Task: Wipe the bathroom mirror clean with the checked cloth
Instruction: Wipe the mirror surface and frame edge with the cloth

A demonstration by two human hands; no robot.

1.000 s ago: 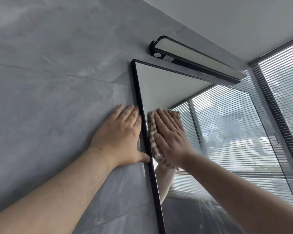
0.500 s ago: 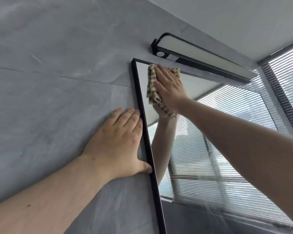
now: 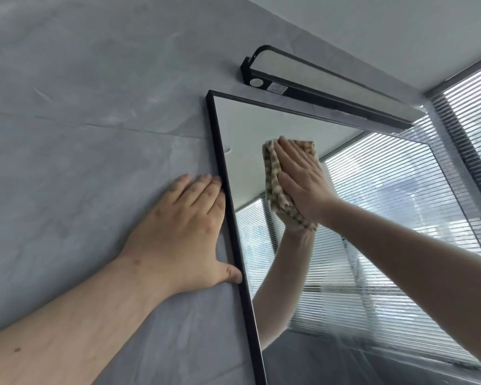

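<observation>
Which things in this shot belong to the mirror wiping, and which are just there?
Job: mirror; checked cloth; right hand pressing the cloth on the mirror; left hand flat on the wall beside the mirror.
Just there: light bar; window blinds.

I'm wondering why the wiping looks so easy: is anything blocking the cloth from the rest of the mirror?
Nothing visible. The right hand presses the checked cloth flat on the mirror, bare all around it. The left hand rests on the wall, beside the frame.
</observation>
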